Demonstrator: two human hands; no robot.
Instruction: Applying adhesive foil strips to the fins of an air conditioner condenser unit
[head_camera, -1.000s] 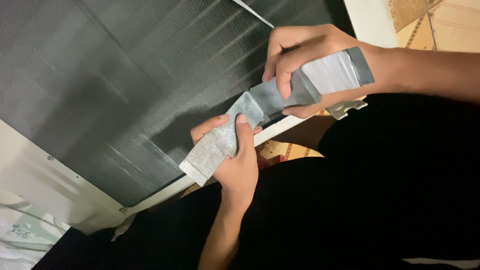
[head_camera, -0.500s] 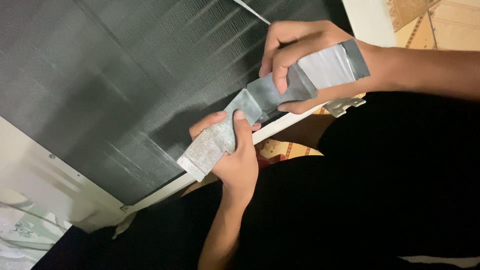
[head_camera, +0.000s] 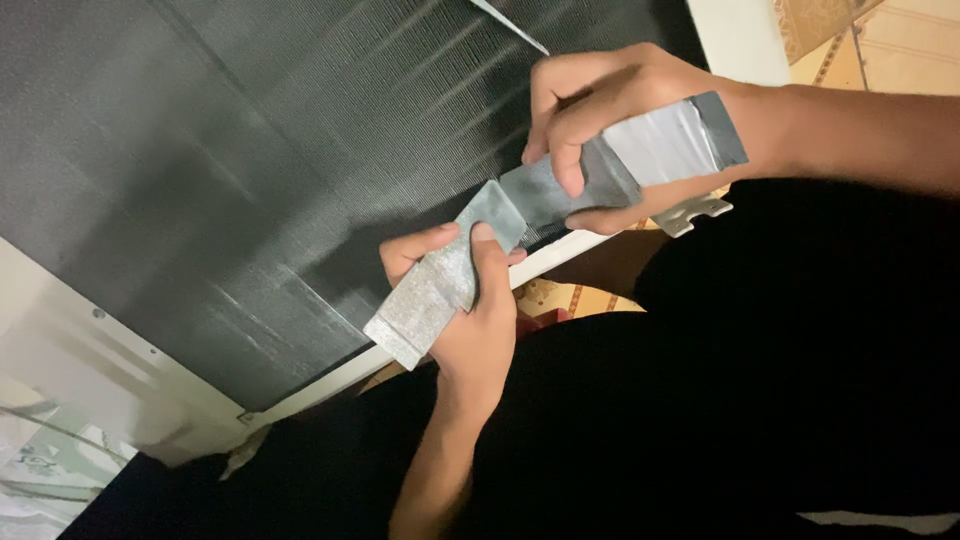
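Dark finned coil panel (head_camera: 230, 170) in a white frame (head_camera: 120, 370) fills the upper left of the frame. One bent grey metal strip (head_camera: 540, 195) runs diagonally across centre, held at both ends. Two hands: right hand (head_camera: 610, 120) closed over its upper end at upper right, left hand (head_camera: 470, 300) pinching its lower end at centre.

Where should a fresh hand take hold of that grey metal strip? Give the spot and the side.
Take the metal strip at its bare kinked middle, pinching across the flat faces from the long edge nearest the camera. The left hand covers the speckled lower end and the right hand the upper end; the dark finned panel lies close behind.
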